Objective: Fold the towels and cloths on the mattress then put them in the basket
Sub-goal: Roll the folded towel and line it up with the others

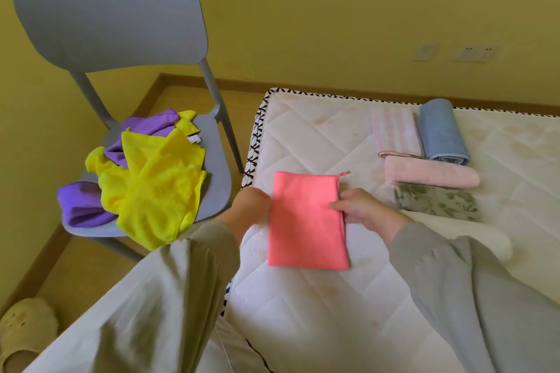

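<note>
A pink cloth (306, 221), folded into a narrow rectangle, lies on the white quilted mattress (303, 136) near its left edge. My left hand (251, 209) grips the cloth's left edge, with its fingers tucked under it. The right edge is pinched between the thumb and fingers of my right hand (363, 209). Further right on the mattress lie a folded striped pink towel (394, 133), a rolled blue towel (442, 133), a folded pale pink towel (430, 175), a leaf-patterned cloth (436, 203) and a white towel (460, 236). No basket is in view.
A grey chair (112, 18) stands left of the mattress with crumpled yellow cloths (157, 185) and purple cloths (81, 209) heaped on its seat. A slipper (24, 327) lies on the wooden floor at lower left. A yellow wall is behind.
</note>
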`<act>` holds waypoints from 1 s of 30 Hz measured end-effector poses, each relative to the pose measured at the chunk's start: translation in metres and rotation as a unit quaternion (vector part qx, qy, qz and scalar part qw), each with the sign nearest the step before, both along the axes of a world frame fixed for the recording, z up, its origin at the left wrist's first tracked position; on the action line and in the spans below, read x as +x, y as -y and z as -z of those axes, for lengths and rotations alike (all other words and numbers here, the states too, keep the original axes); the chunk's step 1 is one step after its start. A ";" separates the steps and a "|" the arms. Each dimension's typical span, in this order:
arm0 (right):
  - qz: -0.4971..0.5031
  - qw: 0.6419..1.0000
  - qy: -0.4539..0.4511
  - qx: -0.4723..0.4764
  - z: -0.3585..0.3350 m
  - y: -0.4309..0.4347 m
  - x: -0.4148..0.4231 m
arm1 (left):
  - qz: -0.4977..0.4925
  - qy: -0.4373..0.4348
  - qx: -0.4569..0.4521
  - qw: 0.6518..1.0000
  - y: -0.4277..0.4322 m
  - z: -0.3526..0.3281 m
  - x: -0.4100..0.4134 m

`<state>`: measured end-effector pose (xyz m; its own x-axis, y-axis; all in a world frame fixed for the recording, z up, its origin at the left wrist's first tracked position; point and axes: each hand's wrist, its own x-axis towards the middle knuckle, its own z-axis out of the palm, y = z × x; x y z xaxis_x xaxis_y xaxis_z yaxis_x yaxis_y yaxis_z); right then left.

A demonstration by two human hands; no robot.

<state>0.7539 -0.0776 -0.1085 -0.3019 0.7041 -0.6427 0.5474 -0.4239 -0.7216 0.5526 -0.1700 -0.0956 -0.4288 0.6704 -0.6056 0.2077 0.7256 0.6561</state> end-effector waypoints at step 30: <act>0.157 0.966 -0.204 -0.021 0.020 -0.007 -0.018 | -0.189 0.304 0.139 0.923 -0.015 0.036 -0.005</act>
